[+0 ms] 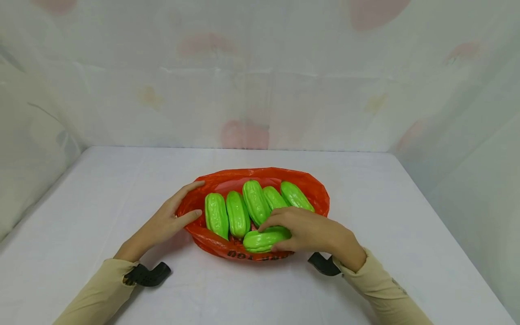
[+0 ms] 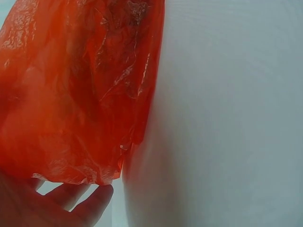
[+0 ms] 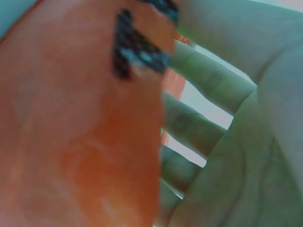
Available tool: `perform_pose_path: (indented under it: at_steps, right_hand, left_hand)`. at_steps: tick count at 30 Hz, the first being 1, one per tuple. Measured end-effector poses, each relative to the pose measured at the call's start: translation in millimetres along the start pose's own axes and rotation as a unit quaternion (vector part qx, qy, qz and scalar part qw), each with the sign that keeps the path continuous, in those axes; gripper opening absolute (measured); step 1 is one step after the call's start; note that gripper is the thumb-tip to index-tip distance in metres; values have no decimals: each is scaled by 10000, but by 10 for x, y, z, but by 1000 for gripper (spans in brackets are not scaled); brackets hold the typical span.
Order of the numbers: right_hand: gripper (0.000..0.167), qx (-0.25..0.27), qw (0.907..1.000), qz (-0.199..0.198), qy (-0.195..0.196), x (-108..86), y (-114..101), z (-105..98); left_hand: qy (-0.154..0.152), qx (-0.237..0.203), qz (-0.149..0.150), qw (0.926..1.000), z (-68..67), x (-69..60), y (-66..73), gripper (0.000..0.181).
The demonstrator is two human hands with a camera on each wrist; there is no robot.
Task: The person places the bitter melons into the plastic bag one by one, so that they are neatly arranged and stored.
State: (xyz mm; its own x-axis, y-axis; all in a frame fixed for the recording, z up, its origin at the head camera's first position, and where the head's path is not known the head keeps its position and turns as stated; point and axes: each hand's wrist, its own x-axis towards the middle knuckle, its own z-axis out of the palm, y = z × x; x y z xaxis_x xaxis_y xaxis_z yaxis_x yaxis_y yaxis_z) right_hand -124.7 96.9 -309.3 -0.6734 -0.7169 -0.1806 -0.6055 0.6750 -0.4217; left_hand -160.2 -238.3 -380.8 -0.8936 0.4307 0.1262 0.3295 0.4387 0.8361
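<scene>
A red plastic bag [image 1: 321, 189] sits on the table with its mouth rolled wide, holding several glossy, ribbed green gourds [image 1: 216, 214]. One more green gourd [image 1: 260, 240] lies crosswise at the near side of the bag. Over it is my right hand [image 1: 300, 229], which grips its right end between fingers and thumb. At the bag's left rim, my left hand [image 1: 168, 221] rests with fingers and thumb extended and spread. The left wrist view shows its fingertips against the edge of the red plastic. In the right wrist view the bag's printed side hides the gripped gourd.
A white cloth covers the table [image 1: 406, 253]. Pale sheeting with faded prints [image 1: 243, 99] hangs behind and on both sides. Dark curved wrist devices [image 1: 149, 275] stick out from both beige sleeves [image 1: 99, 289], low over the tabletop.
</scene>
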Motion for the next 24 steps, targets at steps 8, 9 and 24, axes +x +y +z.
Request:
perform_pose_path:
  at_steps: [8,9,24]
  right_hand:
    - [37,73,9999,-86,105,-41,-20,-67]
    - [38,110,9998,-109,88,-43,-18,-72]
    - [39,178,9992,38,-342,-12,-6,-4]
  left_hand:
    - [-17,-37,23,10000,-8,2,1,62]
    - [-17,-37,27,10000,-9,3,1,62]
    - [-45,-59,0,10000,-2,12,-12,62]
